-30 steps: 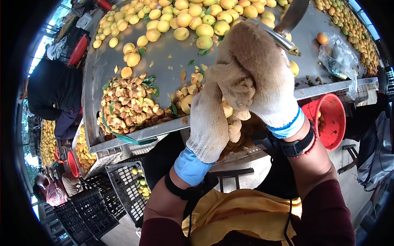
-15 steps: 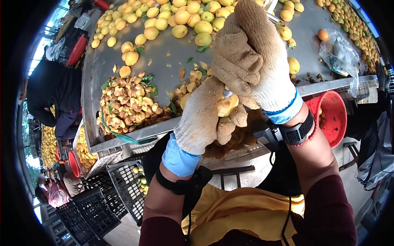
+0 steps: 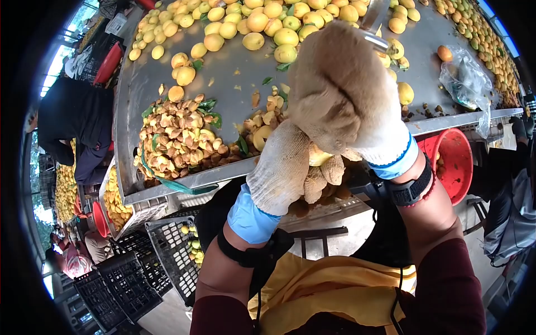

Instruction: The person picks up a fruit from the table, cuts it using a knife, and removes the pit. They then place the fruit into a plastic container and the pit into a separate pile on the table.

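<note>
My left hand (image 3: 283,167), in a stained cloth glove over a blue one, is closed around a yellow apricot (image 3: 318,156); only a small part of the fruit shows. My right hand (image 3: 343,89), gloved the same way, is shut on a metal tool (image 3: 379,42) whose shiny end sticks out above the fist. Its working end is hidden behind the gloves, close to the apricot. Beyond the hands, whole apricots (image 3: 257,22) spread over the steel table (image 3: 223,72). A heap of cut apricot pieces (image 3: 176,128) lies at its near left corner.
A red bucket (image 3: 459,167) stands right, below the table's raised rim. A clear plastic bag (image 3: 466,78) lies on the table's right part. Black crates (image 3: 170,251) are on the floor at left. A person in dark clothes (image 3: 78,117) bends beyond the left edge.
My right hand has turned and dropped slightly over my left, covering more of the apricot and the tool's tip. More of the tool's upper end shows. The view has shifted slightly.
</note>
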